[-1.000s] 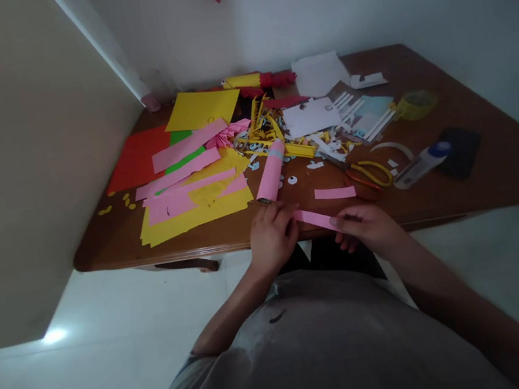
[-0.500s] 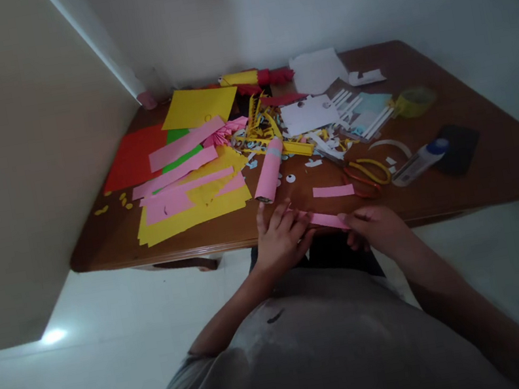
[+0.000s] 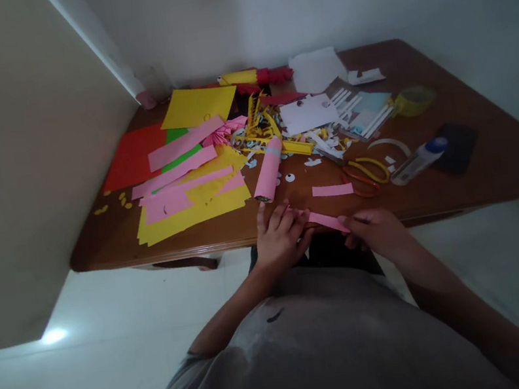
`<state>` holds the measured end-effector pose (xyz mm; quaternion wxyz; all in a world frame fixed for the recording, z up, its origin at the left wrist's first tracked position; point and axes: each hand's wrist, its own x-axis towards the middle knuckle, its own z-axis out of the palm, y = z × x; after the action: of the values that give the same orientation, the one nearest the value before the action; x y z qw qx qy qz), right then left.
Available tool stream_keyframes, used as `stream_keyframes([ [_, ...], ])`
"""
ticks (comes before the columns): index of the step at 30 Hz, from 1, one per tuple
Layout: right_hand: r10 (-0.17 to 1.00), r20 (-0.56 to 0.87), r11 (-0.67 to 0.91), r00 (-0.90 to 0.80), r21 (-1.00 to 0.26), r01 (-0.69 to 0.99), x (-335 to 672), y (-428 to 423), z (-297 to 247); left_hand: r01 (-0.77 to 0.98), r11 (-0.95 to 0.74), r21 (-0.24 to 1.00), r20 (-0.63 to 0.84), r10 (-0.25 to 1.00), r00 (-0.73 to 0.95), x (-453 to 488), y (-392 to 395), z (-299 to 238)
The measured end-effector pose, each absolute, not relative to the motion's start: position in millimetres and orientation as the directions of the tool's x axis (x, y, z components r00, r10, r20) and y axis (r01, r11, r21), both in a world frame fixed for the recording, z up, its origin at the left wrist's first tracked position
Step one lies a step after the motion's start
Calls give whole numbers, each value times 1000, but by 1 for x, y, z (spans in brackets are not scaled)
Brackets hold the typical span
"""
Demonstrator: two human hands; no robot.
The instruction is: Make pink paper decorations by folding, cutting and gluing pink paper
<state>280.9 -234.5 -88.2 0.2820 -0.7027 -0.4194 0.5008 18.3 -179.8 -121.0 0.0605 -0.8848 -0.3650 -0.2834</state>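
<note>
A narrow pink paper strip [image 3: 326, 220] lies across the table's front edge between my hands. My left hand [image 3: 280, 237] rests flat on its left end, fingers spread. With thumb and fingers my right hand [image 3: 369, 229] pinches the strip's right end. Just beyond my left fingertips lies a pink paper roll [image 3: 268, 176] with a pale blue band near its far end. A shorter pink strip [image 3: 332, 190] is behind the one I hold. Scissors [image 3: 365, 173] with orange and yellow handles lie to its right.
Yellow sheets [image 3: 193, 215] with pink strips on them lie at left, near a red sheet [image 3: 133, 156]. Paper scraps [image 3: 262, 124] heap in the middle. A glue bottle [image 3: 420, 161], a black pad [image 3: 458, 148] and a tape roll [image 3: 416, 102] are at right.
My right hand has shifted very slightly left and down with the strip's end. My left hand stays pressed on the strip; everything else looks the same.
</note>
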Motion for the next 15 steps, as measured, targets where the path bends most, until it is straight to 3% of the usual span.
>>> stream_keyframes([
  [7,885,-444,-464,139,-824,326,281,-237,-93,688,-708,159,476,666,574,17,-179,-120],
  [15,894,-425,-448,143,-832,328,280,-239,-93,677,-720,155,520,642,563,18,-179,-123],
])
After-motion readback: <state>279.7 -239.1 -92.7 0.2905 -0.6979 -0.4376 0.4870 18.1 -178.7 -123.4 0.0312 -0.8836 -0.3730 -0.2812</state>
